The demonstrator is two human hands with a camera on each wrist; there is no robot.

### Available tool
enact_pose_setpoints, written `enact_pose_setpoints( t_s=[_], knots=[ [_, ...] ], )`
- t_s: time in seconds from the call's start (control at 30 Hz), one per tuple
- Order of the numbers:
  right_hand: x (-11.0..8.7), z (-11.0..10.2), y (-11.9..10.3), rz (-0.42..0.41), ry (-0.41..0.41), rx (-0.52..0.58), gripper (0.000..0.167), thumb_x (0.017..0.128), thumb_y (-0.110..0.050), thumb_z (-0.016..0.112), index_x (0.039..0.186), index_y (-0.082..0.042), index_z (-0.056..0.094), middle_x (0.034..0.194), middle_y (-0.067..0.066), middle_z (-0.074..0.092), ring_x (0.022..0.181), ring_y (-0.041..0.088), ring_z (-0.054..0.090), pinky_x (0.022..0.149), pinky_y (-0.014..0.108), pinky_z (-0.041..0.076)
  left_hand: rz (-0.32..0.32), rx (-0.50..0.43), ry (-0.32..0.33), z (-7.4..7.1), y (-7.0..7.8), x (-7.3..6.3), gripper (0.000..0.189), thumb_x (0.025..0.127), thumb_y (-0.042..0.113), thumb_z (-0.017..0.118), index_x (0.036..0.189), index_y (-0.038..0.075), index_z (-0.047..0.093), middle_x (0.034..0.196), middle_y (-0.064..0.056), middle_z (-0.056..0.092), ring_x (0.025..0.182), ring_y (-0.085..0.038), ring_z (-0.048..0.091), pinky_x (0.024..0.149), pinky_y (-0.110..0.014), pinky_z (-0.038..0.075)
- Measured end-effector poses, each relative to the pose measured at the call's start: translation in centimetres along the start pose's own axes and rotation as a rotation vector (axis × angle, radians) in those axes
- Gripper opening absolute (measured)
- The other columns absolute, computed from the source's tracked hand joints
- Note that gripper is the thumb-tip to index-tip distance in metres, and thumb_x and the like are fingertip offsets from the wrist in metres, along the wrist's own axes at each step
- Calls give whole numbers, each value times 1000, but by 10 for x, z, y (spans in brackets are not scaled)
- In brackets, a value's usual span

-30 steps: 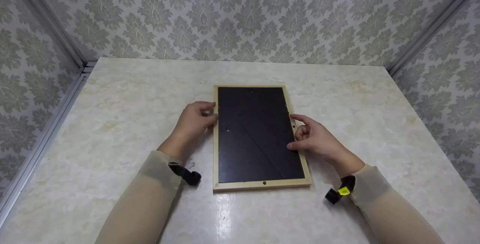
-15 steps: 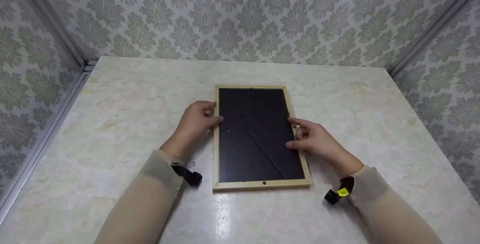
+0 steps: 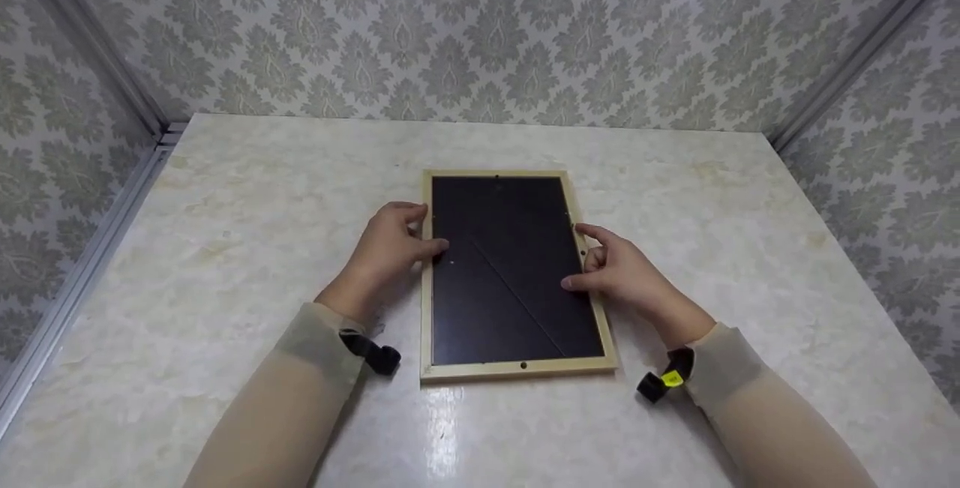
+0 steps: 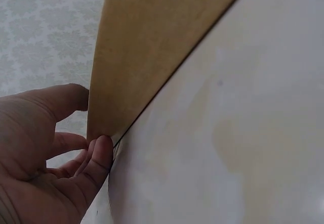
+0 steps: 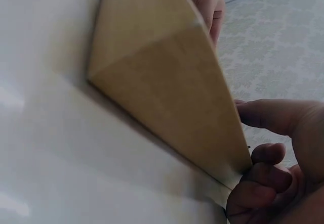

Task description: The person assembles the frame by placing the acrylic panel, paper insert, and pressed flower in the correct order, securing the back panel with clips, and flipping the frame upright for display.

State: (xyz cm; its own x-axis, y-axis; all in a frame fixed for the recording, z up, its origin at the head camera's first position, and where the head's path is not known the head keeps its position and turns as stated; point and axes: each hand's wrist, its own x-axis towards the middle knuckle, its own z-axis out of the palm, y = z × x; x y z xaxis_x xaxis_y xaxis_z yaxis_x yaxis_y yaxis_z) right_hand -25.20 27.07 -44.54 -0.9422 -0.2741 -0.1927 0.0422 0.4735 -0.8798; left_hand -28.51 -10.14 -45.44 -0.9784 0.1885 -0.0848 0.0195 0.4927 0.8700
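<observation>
A picture frame (image 3: 517, 211) lies face down on the table, its black backing board up inside a pale wood border. A diagonal line crosses the board. My left hand (image 3: 382, 248) grips the left side, thumb over the border onto the board and fingertips at the outer edge. On the right side my right hand (image 3: 634, 274) holds the frame likewise, its thumb on the board and index finger stretched along the border. In the left wrist view, curled fingers (image 4: 101, 153) meet the wooden side low down; the right wrist view shows a frame corner (image 5: 147, 62) close up.
The marbled pale table (image 3: 285, 173) reaches back to a patterned wallpaper wall (image 3: 495, 31). Metal rails (image 3: 97, 46) run along the corners. Black wrist straps (image 3: 379, 357) with small cameras sit on both forearms.
My left thumb has slid from the frame's border further onto the black board. My right thumb also reaches a little further in. The frame stays nearly where it was.
</observation>
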Motion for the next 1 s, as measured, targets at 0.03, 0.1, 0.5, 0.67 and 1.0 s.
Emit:
enact_pose_setpoints(
  t_s=[0.03,0.1,0.5,0.67,1.0],
  knots=[
    [2,0,-1,1,-4,0,109,90,-4,91,179,-4,27,70,-10,53,63,7,48,64,24,46,1,7,-4,-1,0,0,80,102,18,84,168,-3,45,175,-24,41,153,-40,54,128,-53,51],
    [5,-1,-1,6,-10,0,109,90,-4,91,179,-4,27,69,-11,54,61,6,47,63,24,44,2,19,-7,-2,0,0,83,101,20,86,169,-2,43,176,-24,41,157,-41,52,131,-53,48],
    [5,-9,1,61,-38,106,101,97,-12,88,179,-10,29,73,-10,63,60,6,44,59,24,38,4,73,-101,-5,4,1,106,93,30,96,174,-1,35,184,-24,25,160,-44,49,133,-55,46],
    [4,-9,4,65,-28,111,97,100,-14,85,179,-9,30,74,-10,63,63,7,46,61,25,39,-20,114,-157,-2,10,-2,127,85,31,102,178,-1,22,185,-25,14,171,-42,31,140,-55,34],
    [12,-6,4,27,58,37,66,111,-28,74,169,-9,51,61,-11,48,53,7,37,56,24,38,-36,140,-175,-2,12,-2,128,86,31,102,178,-1,19,186,-24,10,172,-40,29,141,-54,32]
  ],
)
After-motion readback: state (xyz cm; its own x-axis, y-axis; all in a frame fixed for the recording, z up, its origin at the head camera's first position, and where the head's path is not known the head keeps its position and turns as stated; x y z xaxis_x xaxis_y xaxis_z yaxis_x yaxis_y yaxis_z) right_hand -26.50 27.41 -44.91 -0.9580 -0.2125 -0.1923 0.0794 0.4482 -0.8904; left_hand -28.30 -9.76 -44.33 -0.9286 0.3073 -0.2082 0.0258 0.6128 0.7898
